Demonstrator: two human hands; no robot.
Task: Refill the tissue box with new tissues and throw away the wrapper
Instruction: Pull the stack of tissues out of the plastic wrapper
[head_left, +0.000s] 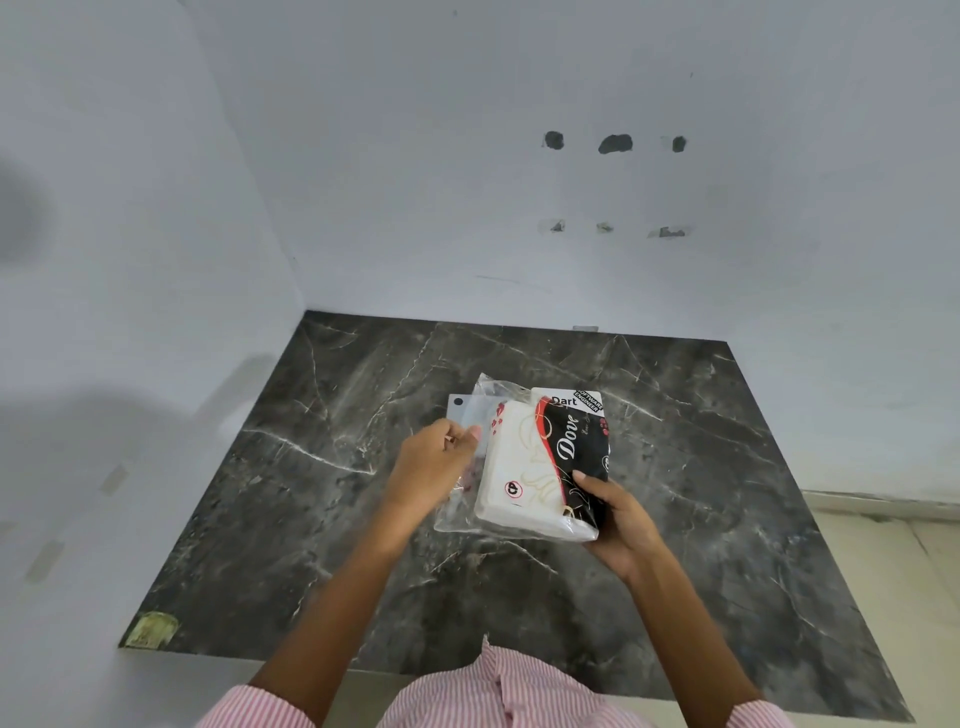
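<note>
A pack of white tissues (519, 467) in a clear plastic wrapper with a black and red "Dove" print is held above the dark marble countertop (322, 519). My right hand (618, 525) grips the pack's near right corner. My left hand (436, 462) pinches the loose clear wrapper (470, 415) on the pack's left side. Under and behind the pack lies a flat white box (569, 399) with "Dart" printed on it, mostly hidden. A pale flat piece with a dark dot (460, 404) shows at its left.
White walls close the counter at the back and left. The counter's front edge is near my body. A yellowish sticker (150, 630) marks the near left corner. A pale floor strip (883, 561) lies to the right.
</note>
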